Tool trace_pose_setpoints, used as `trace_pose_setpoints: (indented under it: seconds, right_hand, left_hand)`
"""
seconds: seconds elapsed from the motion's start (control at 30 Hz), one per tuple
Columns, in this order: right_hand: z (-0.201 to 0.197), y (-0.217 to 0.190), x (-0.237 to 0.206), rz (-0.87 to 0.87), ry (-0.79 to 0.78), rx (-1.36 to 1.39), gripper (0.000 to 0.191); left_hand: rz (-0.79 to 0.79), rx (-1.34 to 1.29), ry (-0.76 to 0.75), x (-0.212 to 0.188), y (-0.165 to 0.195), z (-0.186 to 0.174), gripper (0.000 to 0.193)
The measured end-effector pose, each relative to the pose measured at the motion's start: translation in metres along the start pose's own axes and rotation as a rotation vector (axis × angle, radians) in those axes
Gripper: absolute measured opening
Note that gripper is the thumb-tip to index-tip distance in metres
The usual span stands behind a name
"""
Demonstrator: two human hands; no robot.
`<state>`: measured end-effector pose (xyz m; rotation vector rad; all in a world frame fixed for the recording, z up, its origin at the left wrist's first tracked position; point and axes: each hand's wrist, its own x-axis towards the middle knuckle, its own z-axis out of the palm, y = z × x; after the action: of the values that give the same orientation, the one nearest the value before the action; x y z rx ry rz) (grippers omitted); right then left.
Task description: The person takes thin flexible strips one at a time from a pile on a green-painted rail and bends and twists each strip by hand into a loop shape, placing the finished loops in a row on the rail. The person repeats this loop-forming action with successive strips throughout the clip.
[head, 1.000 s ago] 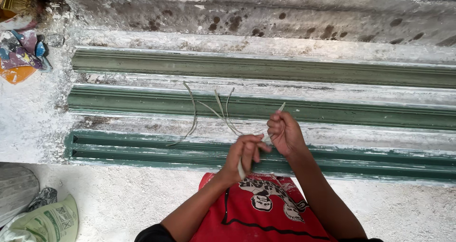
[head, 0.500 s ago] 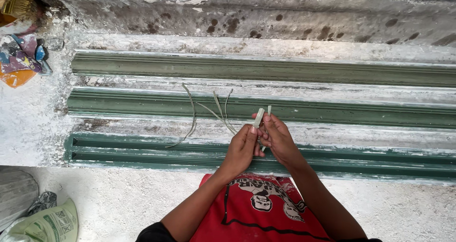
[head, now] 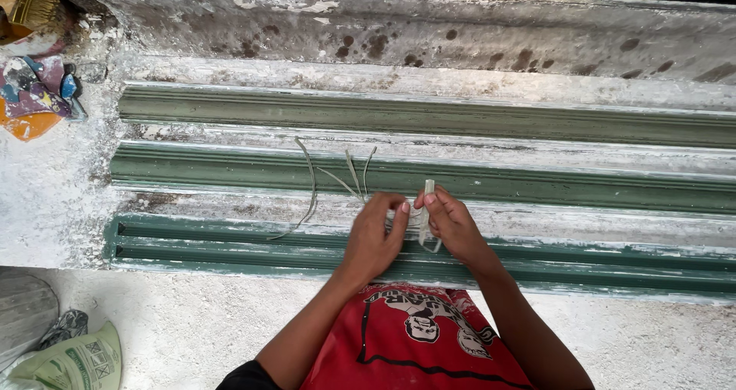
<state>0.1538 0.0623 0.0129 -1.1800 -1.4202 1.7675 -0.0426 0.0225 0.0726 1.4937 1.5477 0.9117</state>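
My left hand (head: pixel 373 239) and my right hand (head: pixel 454 223) meet over the nearest of three long green moulds (head: pixel 230 240). Between their fingertips they pinch a thin pale translucent strip (head: pixel 427 206) that stands upright and hangs down in a loop below the right thumb. Several more thin pale strips (head: pixel 337 175) lie loose across the middle green mould (head: pixel 537 183), just left of and beyond my left hand. One long curved strip (head: pixel 310 187) trails down toward the near mould.
A third green mould (head: pixel 429 118) lies farther back, below a stained white wall ledge (head: pixel 429 30). Colourful rags (head: pixel 34 95) sit at the far left. A green and white sack (head: pixel 73 363) and a grey rounded object (head: pixel 23 317) are at the bottom left.
Both hands have shifted slightly right and apart. The pale strip now stands upright between the fingertips, with its lower part looped under the right hand.
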Motion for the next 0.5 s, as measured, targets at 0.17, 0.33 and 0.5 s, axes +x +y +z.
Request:
trace_pose_setpoints:
  seconds: [0.17, 0.33, 0.5]
  right_hand:
    - [-0.009, -0.004, -0.005, -0.091, -0.242, -0.459, 0.031]
    - [-0.011, -0.011, -0.012, 0.071, -0.394, -0.442, 0.030]
    - [-0.030, -0.016, -0.015, 0.216, -0.292, -0.306, 0.036]
  left_hand:
    - [0.684, 0.454, 0.021, 0.003, 0.003, -0.026, 0.037]
    - [0.712, 0.470, -0.185, 0.001, -0.009, -0.028, 0.030]
    - [0.593, 0.499, 0.068, -0.003, -0.020, -0.019, 0.033]
